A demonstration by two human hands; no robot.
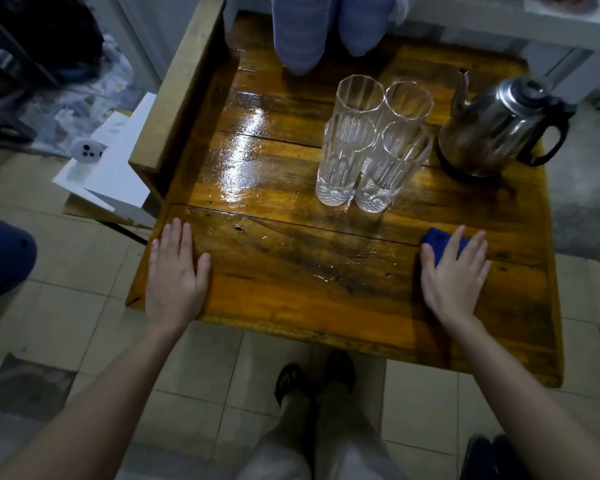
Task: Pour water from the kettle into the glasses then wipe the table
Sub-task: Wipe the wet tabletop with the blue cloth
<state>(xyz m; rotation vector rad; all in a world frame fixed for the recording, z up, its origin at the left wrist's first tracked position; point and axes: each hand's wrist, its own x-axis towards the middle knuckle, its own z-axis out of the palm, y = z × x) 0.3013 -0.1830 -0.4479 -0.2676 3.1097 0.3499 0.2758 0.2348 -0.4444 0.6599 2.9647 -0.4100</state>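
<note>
Several tall clear cut-glass tumblers (368, 143) stand bunched together near the middle of a glossy wooden table (291, 271). To their right sits a steel kettle (492, 129) with a black handle, its spout pointing to the far left. A blue cloth (437, 242) lies near the table's front right. My right hand (456, 271) lies flat with straight fingers on that cloth, covering most of it. My left hand (175, 271) rests flat on the table's front left corner, holding nothing.
A person's knees in blue striped trousers (326, 29) press against the table's far edge. A wooden bench arm (181, 88) and white paper (111, 161) lie to the left. My own legs and sandals (312, 382) stand on tiled floor below the front edge.
</note>
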